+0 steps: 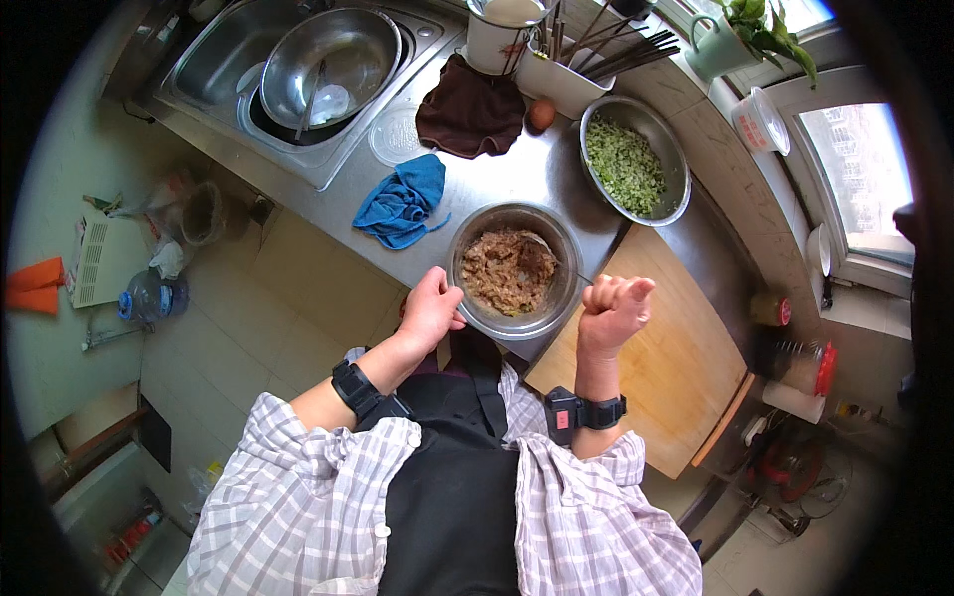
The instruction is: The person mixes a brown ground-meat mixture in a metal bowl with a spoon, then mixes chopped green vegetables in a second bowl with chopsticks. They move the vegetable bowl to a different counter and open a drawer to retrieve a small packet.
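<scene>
A round bowl of minced meat mixture stands at the counter's front edge, before my body. My left hand pinches the bowl's rim at its near left side. Beside the bowl's right rim, my right hand is curled into a fist, thumb turned outward to the right. It hovers over the corner of a wooden cutting board; nothing shows in it, though its palm is hidden. What looks like part of a utensil lies in the meat. Behind to the right, a steel bowl holds chopped green vegetable.
A blue cloth, a clear plastic lid, a brown cloth and an egg lie on the steel counter. Further left, a large steel basin rests over the sink. Chopsticks stand in a white holder.
</scene>
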